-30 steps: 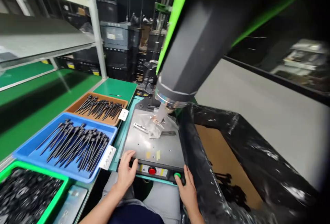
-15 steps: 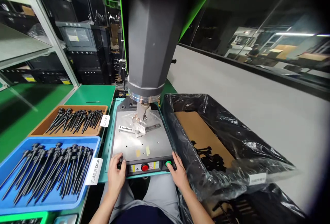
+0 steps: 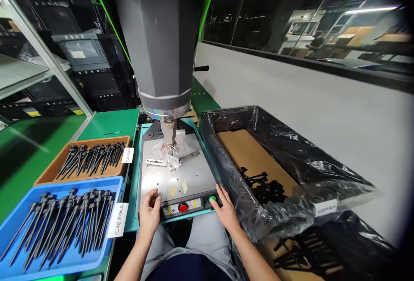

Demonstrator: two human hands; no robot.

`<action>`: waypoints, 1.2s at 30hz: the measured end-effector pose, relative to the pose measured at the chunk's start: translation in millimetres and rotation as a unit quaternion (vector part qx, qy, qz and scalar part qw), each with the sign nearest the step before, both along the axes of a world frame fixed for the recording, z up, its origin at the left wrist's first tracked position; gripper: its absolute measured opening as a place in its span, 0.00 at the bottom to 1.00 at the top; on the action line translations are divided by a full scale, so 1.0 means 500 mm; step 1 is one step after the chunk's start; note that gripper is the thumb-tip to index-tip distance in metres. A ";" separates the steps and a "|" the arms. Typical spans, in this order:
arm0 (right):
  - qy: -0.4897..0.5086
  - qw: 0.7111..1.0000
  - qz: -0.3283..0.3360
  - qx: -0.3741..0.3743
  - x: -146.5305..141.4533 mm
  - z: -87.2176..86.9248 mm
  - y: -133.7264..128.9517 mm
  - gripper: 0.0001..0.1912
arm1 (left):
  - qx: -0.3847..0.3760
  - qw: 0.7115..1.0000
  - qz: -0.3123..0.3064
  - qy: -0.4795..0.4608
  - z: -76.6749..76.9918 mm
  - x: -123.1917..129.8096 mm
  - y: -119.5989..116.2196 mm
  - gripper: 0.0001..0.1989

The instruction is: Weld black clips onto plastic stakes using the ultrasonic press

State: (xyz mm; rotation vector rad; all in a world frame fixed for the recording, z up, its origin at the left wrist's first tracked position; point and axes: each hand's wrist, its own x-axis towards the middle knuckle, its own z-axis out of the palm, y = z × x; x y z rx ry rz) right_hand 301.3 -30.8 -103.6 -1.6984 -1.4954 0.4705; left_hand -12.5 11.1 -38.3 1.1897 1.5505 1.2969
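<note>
At the front of a bench machine, my left hand [image 3: 150,209] rests over the left corner of the base plate [image 3: 168,186], thumb and fingers apart, covering that end of the control panel. My right hand [image 3: 226,211] lies at the right corner with fingers stretched out and the thumb by a green button [image 3: 212,199]. Between the hands sits a red button [image 3: 183,207]. The pointed metal tool head [image 3: 168,132] comes down over a fixture wrapped in clear film [image 3: 171,153]. Any part beneath the tip is hard to make out.
On the left, a blue tray [image 3: 119,184] and an orange tray [image 3: 37,181] hold many black long-stemmed parts. A bin lined with black plastic [image 3: 310,160] stands at right, with cardboard [image 3: 239,143] and black parts inside. The machine's grey housing [image 3: 161,43] hangs overhead.
The camera view has turned and tilted a little, shifting the machine housing leftward in the picture. Both hands stay at the base's front corners. The tool head still points down at the fixture.
</note>
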 end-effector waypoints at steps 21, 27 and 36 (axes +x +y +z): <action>0.120 0.979 0.114 0.117 -0.222 0.276 0.269 0.20 | -0.248 0.737 -0.066 -0.626 0.088 0.152 0.172 0.07; 0.098 0.982 0.106 0.126 -0.248 0.341 0.313 0.22 | -0.194 0.730 -0.100 -0.648 0.133 0.121 0.171 0.07; -0.050 0.993 0.106 -0.006 -0.253 0.401 0.344 0.21 | -0.120 0.781 -0.123 -0.600 0.199 0.084 0.178 0.04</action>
